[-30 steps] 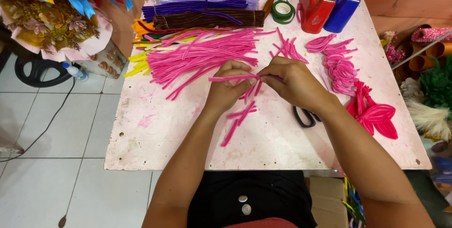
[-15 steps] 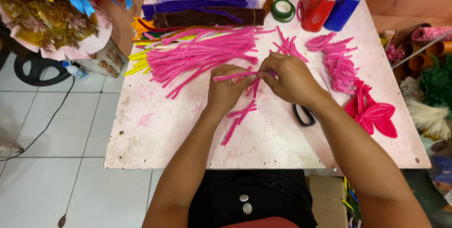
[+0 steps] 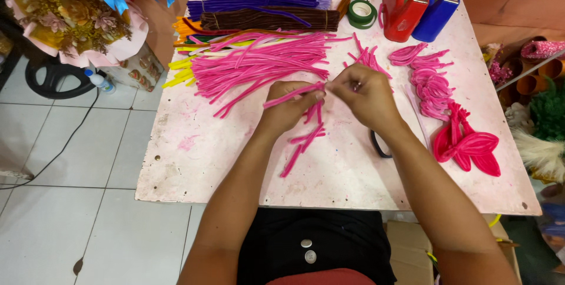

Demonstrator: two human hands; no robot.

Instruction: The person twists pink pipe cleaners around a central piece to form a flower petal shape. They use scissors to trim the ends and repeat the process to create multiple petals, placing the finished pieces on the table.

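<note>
My left hand (image 3: 286, 107) and my right hand (image 3: 366, 94) meet over the middle of a pale pink table (image 3: 194, 161). Between them they pinch a pink pipe cleaner (image 3: 292, 94), which runs from the left fingers across to the right fingertips. Short cut pink pieces (image 3: 303, 141) lie on the table just under my hands. A large loose pile of long pink pipe cleaners (image 3: 259, 64) spreads behind my left hand. Black scissors (image 3: 378, 145) lie partly hidden under my right wrist.
Bundles of purple, brown, orange and yellow pipe cleaners (image 3: 265, 11) line the far edge. A green tape roll (image 3: 361, 13) and red and blue tape dispensers (image 3: 421, 2) stand at the back right. Bent pink loops (image 3: 429, 82) and a finished pink petal shape (image 3: 468, 147) lie to the right.
Both hands have stayed at the same spot, working the pink pipe cleaner; the fingers have shifted slightly and the piece now stretches straighter between them.
</note>
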